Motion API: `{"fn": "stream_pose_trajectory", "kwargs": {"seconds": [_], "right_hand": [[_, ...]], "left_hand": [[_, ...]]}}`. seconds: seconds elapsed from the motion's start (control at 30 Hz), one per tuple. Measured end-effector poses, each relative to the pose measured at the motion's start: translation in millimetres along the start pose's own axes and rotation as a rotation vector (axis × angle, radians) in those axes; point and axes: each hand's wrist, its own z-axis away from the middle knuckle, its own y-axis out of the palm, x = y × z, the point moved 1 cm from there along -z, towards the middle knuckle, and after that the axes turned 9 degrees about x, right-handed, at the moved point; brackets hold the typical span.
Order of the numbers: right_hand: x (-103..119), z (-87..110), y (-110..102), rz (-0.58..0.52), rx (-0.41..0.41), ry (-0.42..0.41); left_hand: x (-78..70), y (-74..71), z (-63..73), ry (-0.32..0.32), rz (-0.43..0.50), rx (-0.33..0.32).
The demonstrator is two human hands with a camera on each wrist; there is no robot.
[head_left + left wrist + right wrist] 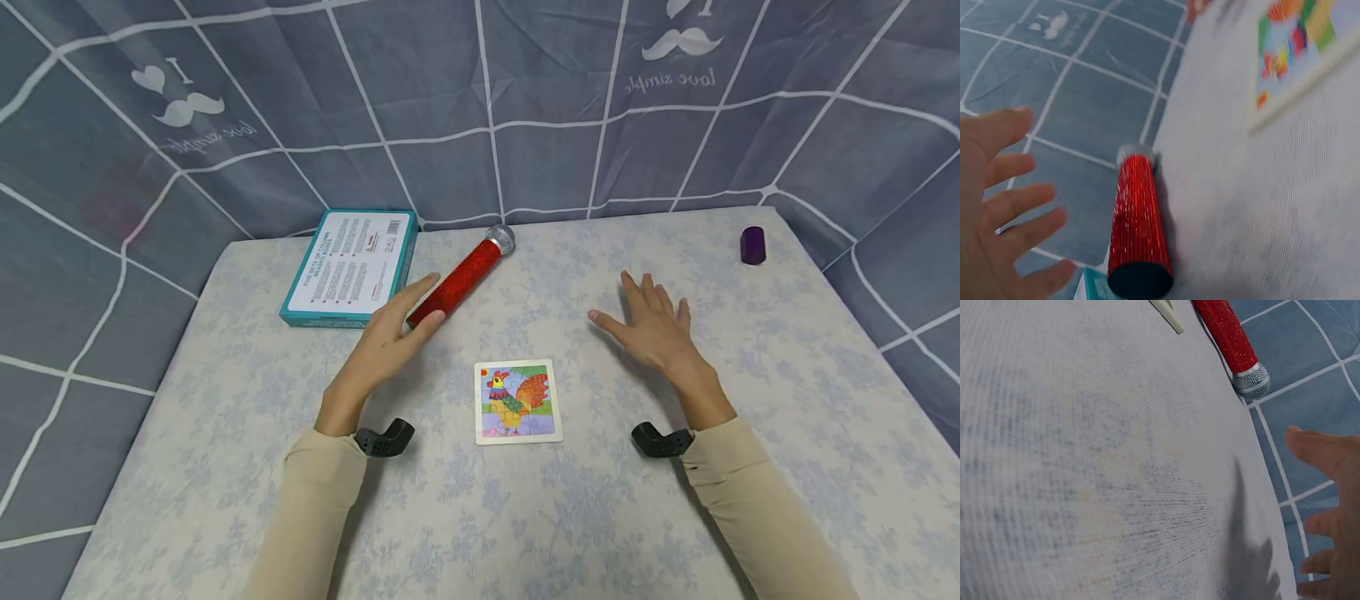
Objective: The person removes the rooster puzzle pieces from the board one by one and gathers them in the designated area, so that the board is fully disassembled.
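Observation:
A microphone (463,278) with a glittery red handle and a silver mesh head lies slanted on the table. My left hand (388,335) is around its lower end in the head view, thumb and fingers spread. The left wrist view shows a gap between that hand (1010,219) and the microphone (1138,215). To the right, my right hand (660,329) hovers over the table with its fingers apart, holding nothing. Between the two forearms lies a square rooster puzzle (517,402) in a white frame. The microphone's head (1252,381) also shows in the right wrist view.
Left of the microphone lies a teal and white box (348,265) with printed text. A small dark purple cylinder (753,246) stands near the far right corner. Grey-blue curtains (442,100) with white lines hang behind and beside the pale patterned table (480,525).

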Motion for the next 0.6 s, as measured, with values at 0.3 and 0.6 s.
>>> {"fn": "stream_pose_trajectory", "kwargs": {"seconds": [0.3, 0.6], "right_hand": [[3, -2.1, 0, -0.046, -0.010, -0.072], [9, -3.8, 7, -0.111, 0.009, -0.235]], "left_hand": [[-4.2, 16.7, 13.3, 0.047, 0.261, 0.249], [8.6, 36.7, 16.9, 0.025, 0.259, 0.346]]}}
